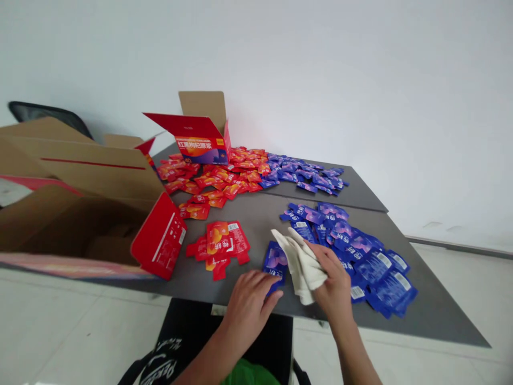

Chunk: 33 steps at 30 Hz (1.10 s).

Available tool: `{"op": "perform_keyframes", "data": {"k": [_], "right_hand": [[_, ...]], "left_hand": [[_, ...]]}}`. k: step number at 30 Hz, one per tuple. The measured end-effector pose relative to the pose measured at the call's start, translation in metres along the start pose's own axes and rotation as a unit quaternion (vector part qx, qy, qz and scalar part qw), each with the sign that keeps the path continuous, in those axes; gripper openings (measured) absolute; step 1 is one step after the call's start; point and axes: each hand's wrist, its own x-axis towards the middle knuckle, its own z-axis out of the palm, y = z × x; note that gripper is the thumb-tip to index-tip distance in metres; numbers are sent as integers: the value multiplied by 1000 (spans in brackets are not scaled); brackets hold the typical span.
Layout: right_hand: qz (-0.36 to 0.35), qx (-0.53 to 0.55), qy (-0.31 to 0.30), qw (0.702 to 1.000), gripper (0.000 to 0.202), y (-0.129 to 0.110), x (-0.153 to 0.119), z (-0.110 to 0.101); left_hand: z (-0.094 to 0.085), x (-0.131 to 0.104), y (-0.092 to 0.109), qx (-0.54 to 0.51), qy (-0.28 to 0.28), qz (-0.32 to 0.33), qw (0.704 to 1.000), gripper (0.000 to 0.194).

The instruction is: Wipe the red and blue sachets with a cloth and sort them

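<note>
My left hand (250, 299) pinches the lower end of a blue sachet (276, 258) between thumb and fingers, at the table's near edge. A folded white cloth (300, 267) is gripped in my right hand (332, 280), just right of that sachet. Under and beyond my right hand spreads a loose pile of blue sachets (374, 264), some showing white label patches. To the left of the held sachet lies a small overlapping group of red-orange sachets (220, 240).
A large open carton (160, 240) stands at the left with its flaps up. Farther back is a smaller open red box (202, 147), beside heaps of red sachets (240, 166) and blue sachets (304, 174). The grey table (433, 310) meets a white wall behind.
</note>
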Motion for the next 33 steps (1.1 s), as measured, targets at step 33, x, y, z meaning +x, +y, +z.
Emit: {"op": "perform_keyframes", "data": {"k": [33], "right_hand": [[33, 236, -103, 966, 32, 23, -80, -44]], "left_hand": [[16, 152, 23, -163, -47, -127, 977, 28]]}}
